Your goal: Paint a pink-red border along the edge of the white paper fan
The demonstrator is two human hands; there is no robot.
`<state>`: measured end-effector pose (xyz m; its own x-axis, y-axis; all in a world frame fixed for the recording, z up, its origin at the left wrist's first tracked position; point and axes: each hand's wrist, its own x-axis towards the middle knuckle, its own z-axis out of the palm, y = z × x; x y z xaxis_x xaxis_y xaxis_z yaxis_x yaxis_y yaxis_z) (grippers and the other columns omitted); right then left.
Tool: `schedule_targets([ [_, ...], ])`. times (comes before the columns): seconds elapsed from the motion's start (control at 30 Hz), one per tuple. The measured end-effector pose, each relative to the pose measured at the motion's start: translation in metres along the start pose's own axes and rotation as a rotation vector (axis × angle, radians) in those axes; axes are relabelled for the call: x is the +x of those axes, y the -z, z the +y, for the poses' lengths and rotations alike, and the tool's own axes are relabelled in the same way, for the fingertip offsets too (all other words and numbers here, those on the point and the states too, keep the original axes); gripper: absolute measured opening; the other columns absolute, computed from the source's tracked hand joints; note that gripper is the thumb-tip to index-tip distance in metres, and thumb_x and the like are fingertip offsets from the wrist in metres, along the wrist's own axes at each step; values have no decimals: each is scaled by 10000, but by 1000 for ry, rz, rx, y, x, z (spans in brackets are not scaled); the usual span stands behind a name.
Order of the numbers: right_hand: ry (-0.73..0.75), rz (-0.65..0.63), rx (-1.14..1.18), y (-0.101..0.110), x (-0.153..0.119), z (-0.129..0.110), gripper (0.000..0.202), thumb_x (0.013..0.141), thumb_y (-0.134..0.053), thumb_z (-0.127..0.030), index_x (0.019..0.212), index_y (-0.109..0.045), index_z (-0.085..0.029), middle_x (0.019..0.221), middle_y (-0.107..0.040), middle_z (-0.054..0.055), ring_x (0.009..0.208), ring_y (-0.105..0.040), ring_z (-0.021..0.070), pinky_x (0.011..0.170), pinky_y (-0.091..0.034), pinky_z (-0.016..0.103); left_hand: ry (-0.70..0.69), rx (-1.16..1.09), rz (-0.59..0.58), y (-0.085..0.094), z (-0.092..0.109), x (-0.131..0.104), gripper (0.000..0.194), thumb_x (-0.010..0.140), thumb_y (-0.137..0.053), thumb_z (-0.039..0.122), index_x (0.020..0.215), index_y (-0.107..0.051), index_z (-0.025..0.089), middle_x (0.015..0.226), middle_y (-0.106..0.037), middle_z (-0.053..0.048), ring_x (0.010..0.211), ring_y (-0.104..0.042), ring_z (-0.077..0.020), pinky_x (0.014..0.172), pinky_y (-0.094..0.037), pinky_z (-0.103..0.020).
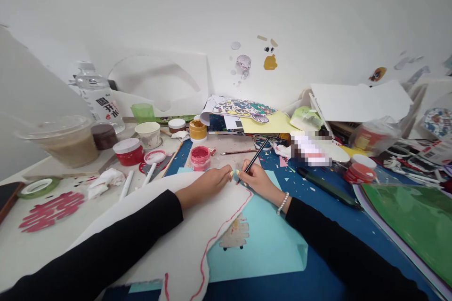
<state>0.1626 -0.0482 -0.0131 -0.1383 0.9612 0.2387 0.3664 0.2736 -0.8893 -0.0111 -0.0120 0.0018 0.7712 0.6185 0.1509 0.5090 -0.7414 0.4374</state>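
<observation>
My right hand (pixel 257 178) is closed around a slim black paintbrush (pixel 254 162), its lower end at the pointed far corner of a large white board (pixel 165 244). A wavy red line (pixel 215 235) runs along the board's right edge. Beside the brush, my left hand (pixel 212 182) rests over the board with fingers curled together; what they hold, if anything, is hidden. Light-blue paper (pixel 271 244) lies under the board. An open jar of red paint (pixel 200 157) stands just beyond my left hand.
At left are a lidded red jar (pixel 129 153), a paper cup (pixel 148 135), a drink cup (pixel 67 143), a water bottle (pixel 99 99) and green tape (pixel 38 188). A dark-green cutter (pixel 328 188) and green sheets (pixel 413 221) lie at right. The wall (pixel 226 4) rises behind.
</observation>
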Motion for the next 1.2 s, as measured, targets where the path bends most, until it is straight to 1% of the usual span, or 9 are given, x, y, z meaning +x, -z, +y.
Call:
schedule_targets([
  [0.2,5,-3,-19,0,-1,0,193,753,-489,-301,637,-371,-203,460,-370,-79,403,-339,76,403,-232,198,-16,-64,-14,3,3,1,209,860,-216,254,748,-383,196,633,-465,17,589,-470,-123,586,-356,-230],
  [0.47,38,-3,-64,1,-2,0,194,754,-487,-273,621,-366,-201,468,-356,-76,425,-329,77,426,-229,201,-31,-89,-25,2,1,1,235,862,-239,261,752,-434,187,592,-425,33,565,-449,-116,570,-334,-225],
  [0.73,27,-13,-50,1,-1,1,190,761,-479,-284,635,-362,-203,451,-354,-83,405,-321,75,404,-216,200,-26,-92,-32,3,-1,3,245,860,-245,268,742,-444,189,608,-458,28,578,-463,-119,572,-331,-225],
  [1.2,45,0,-88,1,-1,2,192,754,-483,-267,627,-357,-199,460,-343,-82,411,-327,73,413,-222,197,-20,-84,-24,-1,-3,4,254,859,-250,297,740,-451,198,631,-489,22,607,-488,-128,585,-339,-231],
])
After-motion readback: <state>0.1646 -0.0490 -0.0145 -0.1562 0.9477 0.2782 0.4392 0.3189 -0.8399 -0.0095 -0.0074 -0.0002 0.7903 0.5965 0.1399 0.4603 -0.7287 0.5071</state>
